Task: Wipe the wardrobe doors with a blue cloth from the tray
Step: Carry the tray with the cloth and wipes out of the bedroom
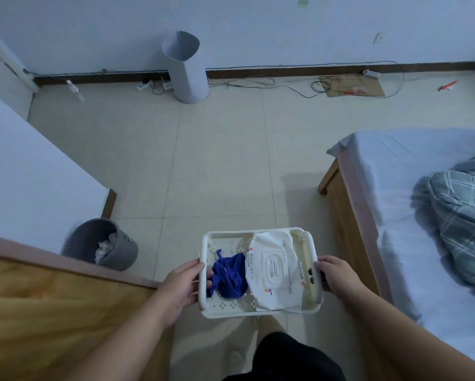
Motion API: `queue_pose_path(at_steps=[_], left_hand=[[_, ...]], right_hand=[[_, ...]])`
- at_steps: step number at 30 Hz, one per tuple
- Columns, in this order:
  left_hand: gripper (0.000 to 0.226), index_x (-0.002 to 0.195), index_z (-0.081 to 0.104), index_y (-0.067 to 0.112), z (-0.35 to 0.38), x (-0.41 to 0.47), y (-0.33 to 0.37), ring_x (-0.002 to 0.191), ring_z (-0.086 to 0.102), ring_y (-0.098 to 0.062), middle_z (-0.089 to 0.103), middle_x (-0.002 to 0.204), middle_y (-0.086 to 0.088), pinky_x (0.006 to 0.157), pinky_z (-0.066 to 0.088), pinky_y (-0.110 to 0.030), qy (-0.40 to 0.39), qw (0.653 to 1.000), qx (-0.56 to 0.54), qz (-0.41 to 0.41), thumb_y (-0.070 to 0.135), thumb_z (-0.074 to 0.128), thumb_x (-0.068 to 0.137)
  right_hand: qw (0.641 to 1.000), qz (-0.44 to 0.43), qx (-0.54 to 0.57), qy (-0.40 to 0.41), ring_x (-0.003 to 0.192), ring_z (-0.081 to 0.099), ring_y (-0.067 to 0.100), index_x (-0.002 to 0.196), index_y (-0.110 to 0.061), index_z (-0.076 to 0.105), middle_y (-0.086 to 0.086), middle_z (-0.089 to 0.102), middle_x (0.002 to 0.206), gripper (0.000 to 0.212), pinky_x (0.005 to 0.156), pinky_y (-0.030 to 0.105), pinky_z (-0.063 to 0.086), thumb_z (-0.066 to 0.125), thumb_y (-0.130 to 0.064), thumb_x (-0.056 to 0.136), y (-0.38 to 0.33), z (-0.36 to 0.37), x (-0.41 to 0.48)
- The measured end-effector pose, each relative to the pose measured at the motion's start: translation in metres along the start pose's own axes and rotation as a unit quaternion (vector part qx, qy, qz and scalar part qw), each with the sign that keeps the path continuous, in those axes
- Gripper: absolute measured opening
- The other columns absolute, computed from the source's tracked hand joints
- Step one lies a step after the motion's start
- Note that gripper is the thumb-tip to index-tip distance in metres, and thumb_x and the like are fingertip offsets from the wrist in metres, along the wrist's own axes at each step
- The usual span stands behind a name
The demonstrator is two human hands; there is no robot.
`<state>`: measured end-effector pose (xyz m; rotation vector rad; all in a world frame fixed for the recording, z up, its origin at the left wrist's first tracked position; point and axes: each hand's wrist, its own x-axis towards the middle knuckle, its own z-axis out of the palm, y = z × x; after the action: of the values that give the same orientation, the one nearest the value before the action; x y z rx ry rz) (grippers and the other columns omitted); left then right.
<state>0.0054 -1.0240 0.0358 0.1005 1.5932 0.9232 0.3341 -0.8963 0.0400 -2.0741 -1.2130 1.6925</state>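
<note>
I carry a white perforated tray (232, 307) in front of me above the tiled floor. My left hand (182, 285) grips its left rim, thumb over the edge. My right hand (334, 274) grips the right handle. A crumpled blue cloth (229, 276) lies in the tray's left half. A white pack of wet wipes (275, 268) fills the right half, partly over the cloth's edge. No wardrobe door is clearly in view.
A wooden surface (52, 303) is at lower left, with a grey waste bin (101, 244) beyond it. A bed (412, 210) with a plaid blanket stands at right. A white cylinder (185, 67) and cables lie along the far wall.
</note>
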Motion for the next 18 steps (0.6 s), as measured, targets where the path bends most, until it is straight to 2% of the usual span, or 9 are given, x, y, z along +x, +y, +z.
queue_pose_path(at_steps=[5,9,13,18], left_hand=[[0.015,0.114,0.072,0.02,0.029,0.052,0.072,0.085,0.074,-0.026,0.081,0.102,-0.012,0.066,0.063,-0.037,0.04,0.999,0.017,0.007,0.02,0.059,0.105],[0.016,0.111,0.071,0.023,0.044,0.082,0.133,0.092,0.075,-0.027,0.082,0.1,-0.01,0.076,0.064,-0.042,0.063,0.998,0.017,0.024,0.017,0.058,0.105],[0.019,0.12,0.069,0.02,0.049,0.115,0.193,0.095,0.075,-0.03,0.081,0.105,-0.013,0.078,0.065,-0.043,0.062,0.997,0.012,0.034,0.016,0.058,0.105],[0.025,0.128,0.068,0.015,0.046,0.179,0.258,0.094,0.075,-0.029,0.082,0.103,-0.011,0.071,0.064,-0.04,0.057,0.998,0.01,0.026,0.016,0.058,0.105]], right_hand=[[1.0,0.001,0.004,-0.026,0.085,0.075,0.03,0.102,-0.011,0.072,0.01,0.078,0.089,0.02,0.083,0.047,0.062,0.053,-0.017,0.099,-0.067,-0.005,0.075],[0.998,-0.01,-0.005,-0.055,0.088,0.075,0.033,0.103,-0.009,0.071,0.016,0.076,0.096,0.02,0.082,0.046,0.063,0.053,-0.018,0.101,-0.135,-0.012,0.118],[0.997,-0.015,-0.003,-0.071,0.091,0.075,0.034,0.104,-0.007,0.07,0.018,0.075,0.099,0.02,0.084,0.048,0.062,0.054,-0.018,0.102,-0.2,-0.013,0.155],[0.997,-0.016,-0.006,-0.075,0.089,0.076,0.035,0.103,-0.006,0.071,0.02,0.075,0.099,0.021,0.083,0.047,0.063,0.053,-0.017,0.102,-0.271,0.0,0.211]])
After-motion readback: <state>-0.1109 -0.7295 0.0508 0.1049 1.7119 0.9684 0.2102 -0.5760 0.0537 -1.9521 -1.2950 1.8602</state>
